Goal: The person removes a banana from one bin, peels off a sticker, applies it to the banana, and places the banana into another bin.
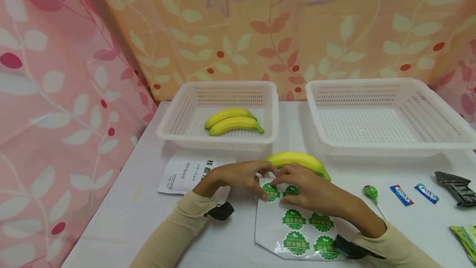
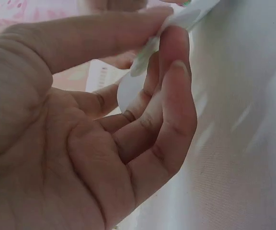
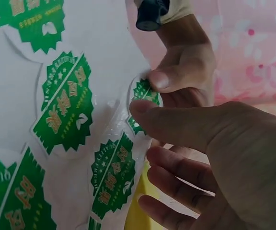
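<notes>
A white sticker sheet (image 1: 293, 228) with several round green stickers lies on the table in front of me. My left hand (image 1: 261, 182) pinches the sheet's top left corner between thumb and fingers, and the white edge (image 2: 143, 57) shows in the left wrist view. My right hand (image 1: 285, 179) meets it there. Its thumb tip sits on the rim of the corner green sticker (image 3: 144, 93), which it pinches, while its other fingers (image 3: 176, 175) curl loosely below. A loose yellow banana (image 1: 297, 159) lies just behind both hands.
The left white basket (image 1: 174, 123) holds two bananas (image 1: 233, 122); the right basket (image 1: 442, 115) is empty. A printed paper (image 1: 186, 173) lies at the left. At the right are a green lollipop (image 1: 370, 192), two wrapped candies (image 1: 401, 195), a black object (image 1: 457, 187) and a green packet (image 1: 466, 237).
</notes>
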`<state>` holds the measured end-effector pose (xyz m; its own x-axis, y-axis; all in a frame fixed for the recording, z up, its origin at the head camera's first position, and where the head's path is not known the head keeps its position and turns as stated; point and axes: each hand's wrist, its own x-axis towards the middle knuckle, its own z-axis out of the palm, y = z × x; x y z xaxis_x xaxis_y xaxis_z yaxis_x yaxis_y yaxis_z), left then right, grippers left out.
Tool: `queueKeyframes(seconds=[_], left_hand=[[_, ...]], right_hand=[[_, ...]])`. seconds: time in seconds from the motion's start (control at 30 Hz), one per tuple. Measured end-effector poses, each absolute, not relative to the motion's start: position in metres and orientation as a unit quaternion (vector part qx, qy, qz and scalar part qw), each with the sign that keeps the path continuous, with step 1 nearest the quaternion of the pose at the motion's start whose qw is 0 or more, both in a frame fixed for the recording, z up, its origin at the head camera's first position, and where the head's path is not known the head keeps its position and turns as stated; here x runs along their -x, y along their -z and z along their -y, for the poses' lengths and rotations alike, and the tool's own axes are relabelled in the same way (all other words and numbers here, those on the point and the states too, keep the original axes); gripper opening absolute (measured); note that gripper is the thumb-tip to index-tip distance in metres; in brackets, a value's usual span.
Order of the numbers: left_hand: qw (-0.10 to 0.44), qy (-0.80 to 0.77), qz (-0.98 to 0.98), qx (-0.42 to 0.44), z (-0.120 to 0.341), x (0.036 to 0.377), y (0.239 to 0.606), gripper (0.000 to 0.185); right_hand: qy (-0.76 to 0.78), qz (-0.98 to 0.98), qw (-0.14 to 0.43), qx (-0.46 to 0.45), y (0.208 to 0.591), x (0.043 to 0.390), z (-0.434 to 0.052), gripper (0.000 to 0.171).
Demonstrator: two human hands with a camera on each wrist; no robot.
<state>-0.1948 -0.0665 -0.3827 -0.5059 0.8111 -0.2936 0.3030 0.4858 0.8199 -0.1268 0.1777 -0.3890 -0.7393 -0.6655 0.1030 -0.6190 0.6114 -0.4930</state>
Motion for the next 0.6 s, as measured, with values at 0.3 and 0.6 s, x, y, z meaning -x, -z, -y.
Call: queueKeyframes(seconds=[0.3,0.6], left_hand=[[0.396,-0.396,-0.755,-0.340,0.0680,0.1963,0.3837,0.083],[0.414,-0.411,-0.738,-0.339,0.0691,0.1955,0.3820,0.088]], right_hand=[[0.256,-0.900,0.043,0.350,0.3947,0.1273,-0.1754,0.041],[0.253,-0.894,0.016,0.369,0.3952,0.1281,-0.1763,0.022]])
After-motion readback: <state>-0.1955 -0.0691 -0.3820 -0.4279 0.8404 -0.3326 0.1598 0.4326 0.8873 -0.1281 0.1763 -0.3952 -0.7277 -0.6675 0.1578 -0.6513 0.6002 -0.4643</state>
